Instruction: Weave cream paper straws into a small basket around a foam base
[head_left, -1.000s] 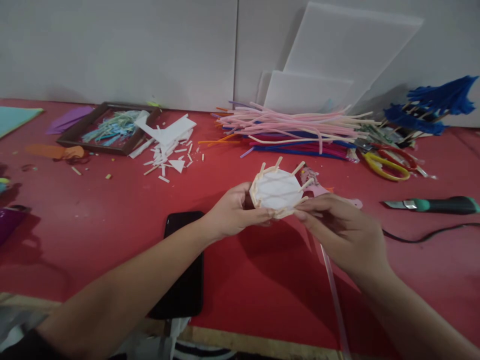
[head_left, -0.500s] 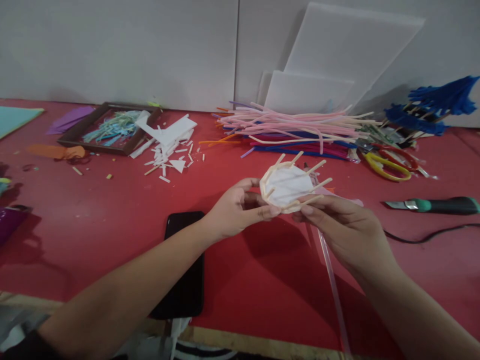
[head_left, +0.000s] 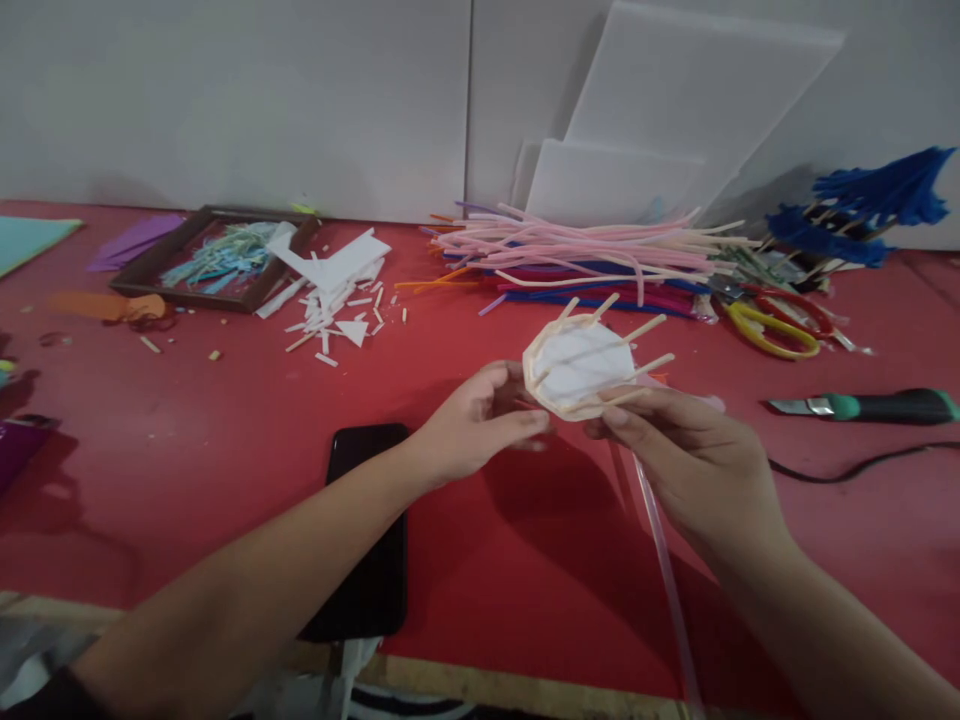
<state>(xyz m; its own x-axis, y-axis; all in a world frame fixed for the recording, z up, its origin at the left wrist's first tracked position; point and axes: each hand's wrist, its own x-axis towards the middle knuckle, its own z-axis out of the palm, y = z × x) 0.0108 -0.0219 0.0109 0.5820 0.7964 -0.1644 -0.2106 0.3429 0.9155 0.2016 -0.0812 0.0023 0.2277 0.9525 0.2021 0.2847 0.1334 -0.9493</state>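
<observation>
Your right hand pinches the lower right edge of the white disc, which you hold above the red worktop, pale sticks jutting from its rim. Your left hand is spread beside the disc's left edge, thumb clear; whether its fingers touch, you cannot tell. Beneath your left forearm lies a black phone; farther out, pink strands are heaped.

Scissors, knife and scraps show a craft workspace.
</observation>
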